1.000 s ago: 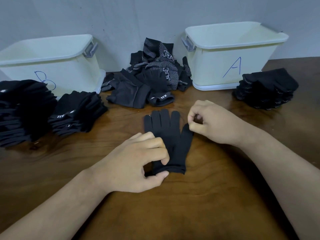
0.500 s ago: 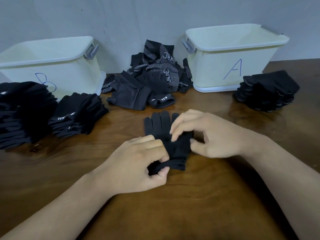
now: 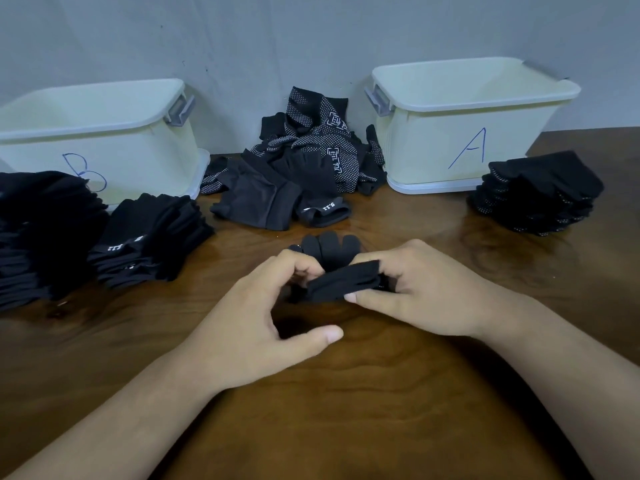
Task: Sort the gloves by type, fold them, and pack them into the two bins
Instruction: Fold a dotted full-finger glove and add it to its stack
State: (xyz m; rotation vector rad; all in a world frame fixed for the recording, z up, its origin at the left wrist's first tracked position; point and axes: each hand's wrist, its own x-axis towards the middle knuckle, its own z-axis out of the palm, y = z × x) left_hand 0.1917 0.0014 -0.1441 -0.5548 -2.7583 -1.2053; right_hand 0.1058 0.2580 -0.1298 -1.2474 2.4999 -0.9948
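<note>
— What's the right hand [image 3: 426,289] got?

— It pinches the cuff end of a black knit glove [image 3: 341,282], thumb along the near edge and fingers curled over the top. That end is doubled back over the palm. Four rounded fingertips poke out beyond it, flat on the glossy wooden table [image 3: 346,393].

— And the left hand [image 3: 256,317]?

— Fingers bent, tips dug into the fold's left end. The thumb is stretched out, clear of the cloth.

— The bins?

— Pale plastic bin B [image 3: 104,147] and bin A [image 3: 467,140] stand against the wall. A loose heap of gloves [image 3: 311,161], some dotted, lies between them. I see folded plain stacks [image 3: 152,233] beside B, and a dotted stack [image 3: 536,192] beside A.
</note>
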